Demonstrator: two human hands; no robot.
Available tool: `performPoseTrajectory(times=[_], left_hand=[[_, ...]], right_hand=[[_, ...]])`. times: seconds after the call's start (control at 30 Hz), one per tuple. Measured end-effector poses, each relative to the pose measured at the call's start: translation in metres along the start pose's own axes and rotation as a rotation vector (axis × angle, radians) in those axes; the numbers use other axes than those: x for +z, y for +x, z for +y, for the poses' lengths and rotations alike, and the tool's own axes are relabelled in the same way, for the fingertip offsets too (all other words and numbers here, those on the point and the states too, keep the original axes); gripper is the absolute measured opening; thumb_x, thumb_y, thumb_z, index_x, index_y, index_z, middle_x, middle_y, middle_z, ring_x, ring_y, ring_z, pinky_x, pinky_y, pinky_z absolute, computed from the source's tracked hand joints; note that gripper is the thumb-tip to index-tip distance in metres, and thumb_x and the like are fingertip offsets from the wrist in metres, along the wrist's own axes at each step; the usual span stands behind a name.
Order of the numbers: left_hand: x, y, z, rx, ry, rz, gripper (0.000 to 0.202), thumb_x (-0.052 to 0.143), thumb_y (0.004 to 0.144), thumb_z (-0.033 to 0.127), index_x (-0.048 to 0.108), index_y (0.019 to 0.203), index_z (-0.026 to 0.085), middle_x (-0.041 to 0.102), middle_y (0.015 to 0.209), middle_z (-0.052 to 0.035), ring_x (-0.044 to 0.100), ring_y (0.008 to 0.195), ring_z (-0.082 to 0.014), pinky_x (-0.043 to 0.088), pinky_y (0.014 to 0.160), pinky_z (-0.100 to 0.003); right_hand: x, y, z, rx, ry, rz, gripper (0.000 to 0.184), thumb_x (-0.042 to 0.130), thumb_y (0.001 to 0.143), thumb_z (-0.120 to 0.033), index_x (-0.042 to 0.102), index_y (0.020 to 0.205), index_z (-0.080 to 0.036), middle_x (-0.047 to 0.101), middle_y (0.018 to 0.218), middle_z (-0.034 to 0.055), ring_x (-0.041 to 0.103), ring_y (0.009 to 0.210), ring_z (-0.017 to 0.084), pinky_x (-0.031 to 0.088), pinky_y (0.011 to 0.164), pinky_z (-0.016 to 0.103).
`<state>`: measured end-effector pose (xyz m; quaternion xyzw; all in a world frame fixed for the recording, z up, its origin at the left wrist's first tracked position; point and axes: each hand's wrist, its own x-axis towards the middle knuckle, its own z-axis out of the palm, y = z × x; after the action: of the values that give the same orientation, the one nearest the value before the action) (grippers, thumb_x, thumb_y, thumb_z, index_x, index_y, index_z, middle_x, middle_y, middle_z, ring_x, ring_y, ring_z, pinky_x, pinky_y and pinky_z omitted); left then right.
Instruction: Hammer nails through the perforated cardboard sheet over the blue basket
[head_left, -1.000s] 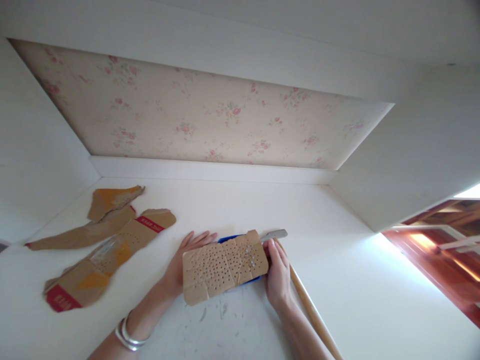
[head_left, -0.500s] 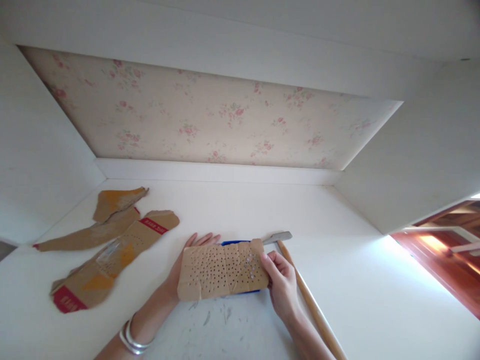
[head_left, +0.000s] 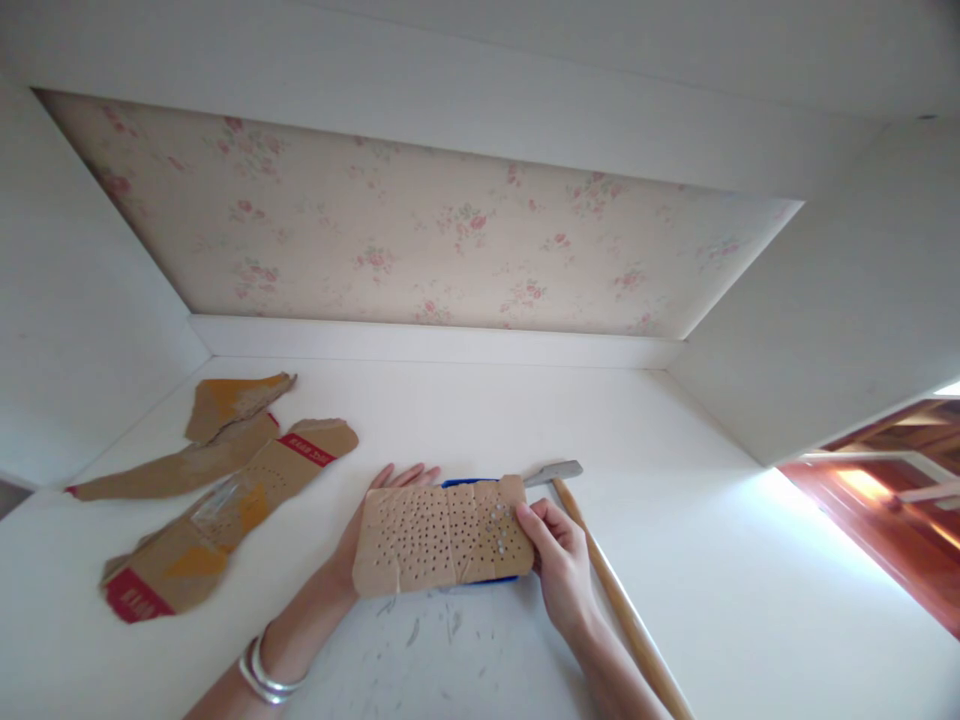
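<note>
A brown cardboard piece full of small punched holes lies over a blue object on the white shelf surface. My left hand reaches under the card's left end, fingers stretched out behind it. My right hand rests at the card's right edge, thumb and fingers pinched near a few small shiny pins stuck in the card. A hammer with a wooden handle and metal head lies just right of my right hand.
Torn cardboard scraps with red printing lie at the left. White side walls and floral wallpaper enclose the alcove. Scuff marks show on the surface near me. A reddish wooden area shows at the far right.
The card has tipped flatter over the blue object. My right hand shifted from gripping the card's right end to pinching at the pins near its edge.
</note>
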<state>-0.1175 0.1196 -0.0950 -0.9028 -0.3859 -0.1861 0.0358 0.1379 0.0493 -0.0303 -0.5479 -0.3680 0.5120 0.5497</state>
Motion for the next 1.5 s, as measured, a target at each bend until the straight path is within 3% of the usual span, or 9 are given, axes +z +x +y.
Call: performPoseTrajectory(times=[0.2,0.8,1.33,1.5], left_hand=[[0.003,0.0,0.0,-0.007,0.001,-0.037,0.057,0.05,0.092,0.032,0.04,0.148,0.025,0.053,0.146,-0.0023,0.043,0.135,-0.0243,0.01,0.117,-0.039],[0.012,-0.002,-0.002,-0.044,0.038,-0.095,0.058,0.049,0.094,0.036,0.038,0.149,0.026,0.05,0.148,-0.0019,0.039,0.138,-0.0218,0.006,0.119,-0.039],[0.003,-0.001,0.001,-0.048,-0.009,-0.099,0.061,0.048,0.091,0.026,0.034,0.151,0.026,0.047,0.151,-0.0024,0.039,0.139,-0.0218,0.007,0.119,-0.04],[-0.003,0.001,0.003,-0.042,-0.031,-0.099,0.058,0.048,0.092,0.025,0.039,0.149,0.027,0.046,0.151,-0.0014,0.041,0.137,-0.0244,0.01,0.118,-0.041]], right_hand=[[0.0,0.0,0.0,0.008,-0.011,-0.012,0.043,0.069,0.082,-0.053,0.047,0.062,-0.021,0.034,0.059,-0.0065,0.029,0.055,0.011,0.021,0.047,0.024],[0.002,0.0,-0.004,0.003,-0.032,-0.001,0.04,0.068,0.082,-0.05,0.049,0.062,-0.022,0.036,0.06,-0.0056,0.031,0.056,0.012,0.023,0.046,0.024],[0.005,-0.004,-0.009,0.009,0.006,0.021,0.038,0.071,0.079,-0.054,0.055,0.067,-0.022,0.041,0.064,-0.0048,0.035,0.059,0.013,0.028,0.047,0.023],[0.007,-0.003,-0.011,0.066,0.089,0.057,0.036,0.057,0.086,-0.061,0.059,0.078,-0.026,0.038,0.059,-0.0071,0.029,0.049,0.012,0.024,0.042,0.023]])
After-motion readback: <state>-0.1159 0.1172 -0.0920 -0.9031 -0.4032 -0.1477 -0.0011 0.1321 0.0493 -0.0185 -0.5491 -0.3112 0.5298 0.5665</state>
